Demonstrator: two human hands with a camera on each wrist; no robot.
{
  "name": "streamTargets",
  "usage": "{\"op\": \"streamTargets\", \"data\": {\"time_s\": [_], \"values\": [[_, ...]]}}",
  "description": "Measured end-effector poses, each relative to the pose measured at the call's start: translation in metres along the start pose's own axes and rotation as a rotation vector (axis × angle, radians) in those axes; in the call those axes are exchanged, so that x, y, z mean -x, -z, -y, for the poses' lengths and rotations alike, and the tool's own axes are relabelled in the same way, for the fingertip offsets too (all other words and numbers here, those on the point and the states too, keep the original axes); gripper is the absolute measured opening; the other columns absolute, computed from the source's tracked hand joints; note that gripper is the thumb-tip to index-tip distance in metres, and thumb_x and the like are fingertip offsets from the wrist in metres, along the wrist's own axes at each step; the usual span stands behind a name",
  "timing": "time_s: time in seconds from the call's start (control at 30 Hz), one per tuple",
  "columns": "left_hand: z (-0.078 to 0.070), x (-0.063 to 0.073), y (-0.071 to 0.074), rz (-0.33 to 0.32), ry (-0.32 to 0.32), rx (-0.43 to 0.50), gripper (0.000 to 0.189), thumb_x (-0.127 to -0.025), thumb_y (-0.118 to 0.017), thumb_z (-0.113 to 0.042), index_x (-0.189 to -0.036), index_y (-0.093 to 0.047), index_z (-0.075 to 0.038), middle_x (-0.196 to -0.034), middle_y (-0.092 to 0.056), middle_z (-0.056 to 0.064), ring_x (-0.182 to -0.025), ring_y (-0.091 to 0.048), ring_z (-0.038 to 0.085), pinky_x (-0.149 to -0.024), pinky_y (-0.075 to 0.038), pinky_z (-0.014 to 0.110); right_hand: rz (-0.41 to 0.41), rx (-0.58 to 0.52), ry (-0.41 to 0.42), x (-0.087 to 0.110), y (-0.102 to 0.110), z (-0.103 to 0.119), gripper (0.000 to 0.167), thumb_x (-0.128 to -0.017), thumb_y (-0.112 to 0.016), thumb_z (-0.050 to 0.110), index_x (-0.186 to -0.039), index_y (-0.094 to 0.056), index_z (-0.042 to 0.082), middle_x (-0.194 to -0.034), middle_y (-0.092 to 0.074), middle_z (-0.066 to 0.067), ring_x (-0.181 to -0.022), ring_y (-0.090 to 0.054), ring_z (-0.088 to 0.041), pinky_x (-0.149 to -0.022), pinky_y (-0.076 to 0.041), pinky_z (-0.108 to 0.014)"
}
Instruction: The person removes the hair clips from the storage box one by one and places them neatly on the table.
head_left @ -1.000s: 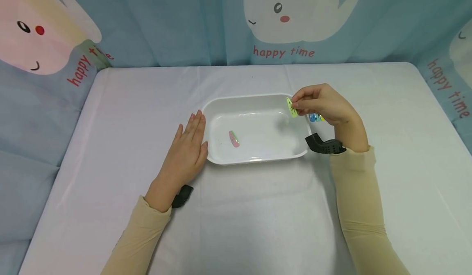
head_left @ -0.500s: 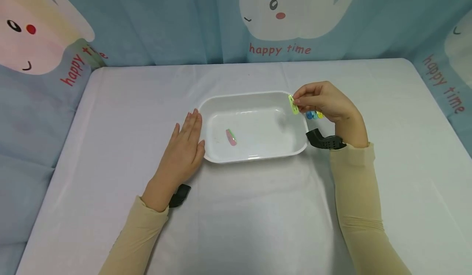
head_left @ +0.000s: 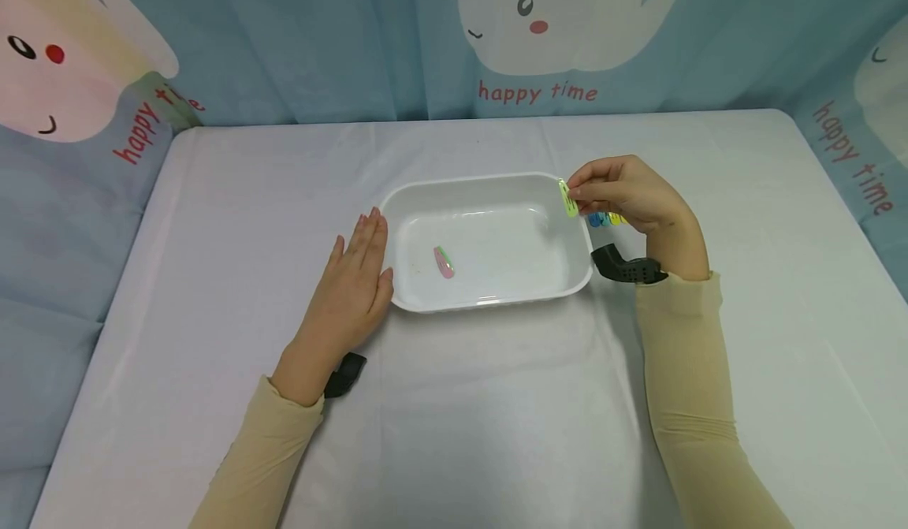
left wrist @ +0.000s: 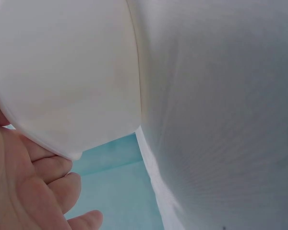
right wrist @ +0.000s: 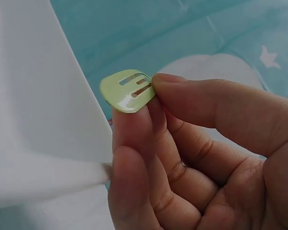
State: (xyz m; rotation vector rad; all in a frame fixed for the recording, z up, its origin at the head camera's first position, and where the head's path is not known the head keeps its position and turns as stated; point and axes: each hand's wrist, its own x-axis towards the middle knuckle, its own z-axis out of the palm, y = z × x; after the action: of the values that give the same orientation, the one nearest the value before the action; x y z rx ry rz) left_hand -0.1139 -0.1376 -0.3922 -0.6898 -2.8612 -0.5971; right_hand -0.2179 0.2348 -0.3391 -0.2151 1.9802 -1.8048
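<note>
Through head camera I saw right hand (head_left: pixel 631 194) pinching flat yellow-green slotted hair clip (head_left: pixel 568 199) near far right corner of glossy white round-cornered rectangular tray (head_left: pixel 496 277); left hand (head_left: pixel 345 296), fingers outstretched, touched tray's left side; slim pink-and-green clip (head_left: pixel 444 262) lay inside tray, left of middle; small blue and yellow clips (head_left: pixel 596 219), partly hidden, lay on white tablecloth (head_left: pixel 461 419) beside tray's right end

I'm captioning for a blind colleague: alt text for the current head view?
A right hand pinches a yellow-green hair clip at the right end of a white tray holding a pink-and-green clip. The left hand touches the tray's left end; blue and yellow items, partly hidden, lie right of it.
</note>
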Motion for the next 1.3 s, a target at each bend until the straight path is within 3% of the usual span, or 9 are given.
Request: {"op": "streamTargets", "data": {"time_s": [0.8, 1.3], "values": [[-0.001, -0.001, 0.001, 0.005, 0.007, 0.005, 0.057, -0.098, -0.034, -0.02, -0.147, -0.02, 0.008, -0.154, -0.015, 0.018, -0.143, -0.012, 0.027, -0.11, -0.014, 0.055, -0.085, 0.002, -0.017, 0.001, 0.012, -0.01, 0.01, -0.089, -0.062, 0.001, -0.086, -0.07, 0.005, -0.079, -0.068, -0.003, -0.068, -0.063, -0.014, -0.068, -0.053, -0.025], [-0.001, -0.001, 0.001, 0.007, 0.006, 0.011, 0.057, -0.098, -0.034, -0.019, -0.147, -0.019, 0.008, -0.155, -0.015, 0.018, -0.143, -0.012, 0.027, -0.11, -0.014, 0.055, -0.131, -0.11, -0.013, 0.008, 0.028, -0.016, 0.017, -0.089, -0.058, -0.004, -0.084, -0.072, 0.005, -0.078, -0.067, -0.004, -0.067, -0.062, -0.013, -0.065, -0.052, -0.022]]}}
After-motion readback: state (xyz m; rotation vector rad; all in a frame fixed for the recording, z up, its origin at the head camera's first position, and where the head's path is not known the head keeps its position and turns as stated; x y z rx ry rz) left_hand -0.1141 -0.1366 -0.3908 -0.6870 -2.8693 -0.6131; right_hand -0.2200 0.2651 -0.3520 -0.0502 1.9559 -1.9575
